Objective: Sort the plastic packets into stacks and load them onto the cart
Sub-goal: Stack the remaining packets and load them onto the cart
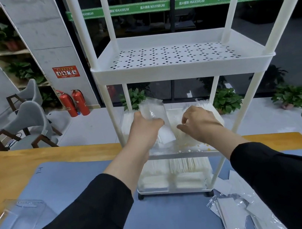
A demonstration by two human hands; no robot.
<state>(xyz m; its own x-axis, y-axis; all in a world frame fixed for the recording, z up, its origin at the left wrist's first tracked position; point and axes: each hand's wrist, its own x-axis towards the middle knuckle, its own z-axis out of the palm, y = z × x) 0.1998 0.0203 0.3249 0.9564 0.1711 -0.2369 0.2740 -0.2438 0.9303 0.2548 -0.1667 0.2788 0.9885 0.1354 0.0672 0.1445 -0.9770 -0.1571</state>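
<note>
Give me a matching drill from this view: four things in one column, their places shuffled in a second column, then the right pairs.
Things:
1. left hand
2. right hand
3. loose packets
4. top shelf

Places:
A. lying on the blue mat, right of the cart
B. bare, above both hands
C. gripping a clear packet at the middle shelf
D. fingers on the white stack at the middle shelf

Pairs: 1-C, 2-D, 3-A, 4-B

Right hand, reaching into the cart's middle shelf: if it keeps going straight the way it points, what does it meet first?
Most likely the upright stack of white packets just beyond the right hand; its fingers already seem to be at them, though depth is unclear.
</note>
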